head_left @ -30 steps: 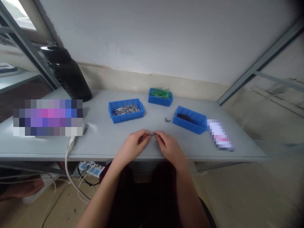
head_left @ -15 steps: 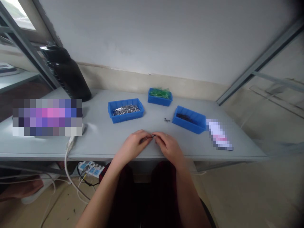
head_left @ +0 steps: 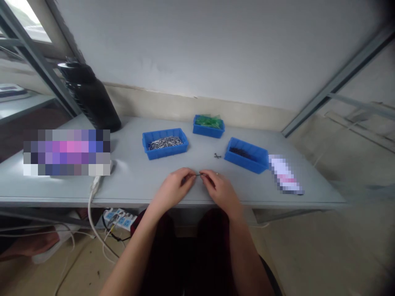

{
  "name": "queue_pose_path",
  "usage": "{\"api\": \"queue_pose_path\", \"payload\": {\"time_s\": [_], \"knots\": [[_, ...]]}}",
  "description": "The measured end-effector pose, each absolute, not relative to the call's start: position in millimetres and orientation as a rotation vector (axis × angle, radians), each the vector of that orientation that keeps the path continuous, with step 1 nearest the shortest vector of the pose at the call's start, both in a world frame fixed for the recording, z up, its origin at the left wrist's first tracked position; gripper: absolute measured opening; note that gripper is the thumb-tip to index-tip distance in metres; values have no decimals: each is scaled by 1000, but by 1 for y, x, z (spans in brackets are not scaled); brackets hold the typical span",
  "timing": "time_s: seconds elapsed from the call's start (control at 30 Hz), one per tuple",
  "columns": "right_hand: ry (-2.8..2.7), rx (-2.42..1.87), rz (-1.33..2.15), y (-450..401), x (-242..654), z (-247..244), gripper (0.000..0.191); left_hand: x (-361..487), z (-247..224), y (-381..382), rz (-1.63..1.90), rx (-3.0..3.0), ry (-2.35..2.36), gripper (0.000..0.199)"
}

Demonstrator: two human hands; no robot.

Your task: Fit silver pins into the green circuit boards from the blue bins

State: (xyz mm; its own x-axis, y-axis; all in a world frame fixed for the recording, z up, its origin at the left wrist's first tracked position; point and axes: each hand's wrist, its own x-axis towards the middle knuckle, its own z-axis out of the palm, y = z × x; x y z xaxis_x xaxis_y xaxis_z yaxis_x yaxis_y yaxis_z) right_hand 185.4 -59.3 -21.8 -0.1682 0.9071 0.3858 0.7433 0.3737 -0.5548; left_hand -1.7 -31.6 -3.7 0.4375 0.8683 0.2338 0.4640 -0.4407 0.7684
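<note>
Just above the front part of the desk, a thin dark screw (head_left: 198,175) spans the gap between my two hands. My left hand (head_left: 179,183) pinches one end with thumb and fingertips. The other end is pinched by my right hand (head_left: 217,187). A few dark screws (head_left: 217,156) lie crossed on the desk beyond my right hand. To their right stands a blue bin (head_left: 247,165) with more dark pieces inside. Silver metal pins (head_left: 166,142) fill part of another blue bin (head_left: 168,153), farther left.
Green plastic bags (head_left: 210,121) sit in a small blue bin (head_left: 208,131) by the wall. A black bottle (head_left: 92,98) stands at the back left of the grey desk (head_left: 132,181). A white cable (head_left: 90,209) hangs over the front edge, near a power strip (head_left: 123,220).
My fingertips have moved slightly apart, so more of the dark screw shows between them. The view has shifted a little; the bins stay in place.
</note>
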Motion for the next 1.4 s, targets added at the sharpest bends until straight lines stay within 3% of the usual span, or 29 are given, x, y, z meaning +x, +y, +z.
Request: {"api": "queue_pose_path", "payload": {"time_s": [0.87, 1.13, 1.4], "knots": [[-2042, -1410, 387, -58, 186, -19, 16, -3, 1, -33, 838, 2040, 1057, 16], [-1912, -1461, 169, -64, 202, -10, 22, -2, -3, -30, 901, 1970, 1050, 20], [-1848, -1810, -335, -38, 296, 23, 31, -4, -6, -29, 861, 2019, 1056, 20]]}}
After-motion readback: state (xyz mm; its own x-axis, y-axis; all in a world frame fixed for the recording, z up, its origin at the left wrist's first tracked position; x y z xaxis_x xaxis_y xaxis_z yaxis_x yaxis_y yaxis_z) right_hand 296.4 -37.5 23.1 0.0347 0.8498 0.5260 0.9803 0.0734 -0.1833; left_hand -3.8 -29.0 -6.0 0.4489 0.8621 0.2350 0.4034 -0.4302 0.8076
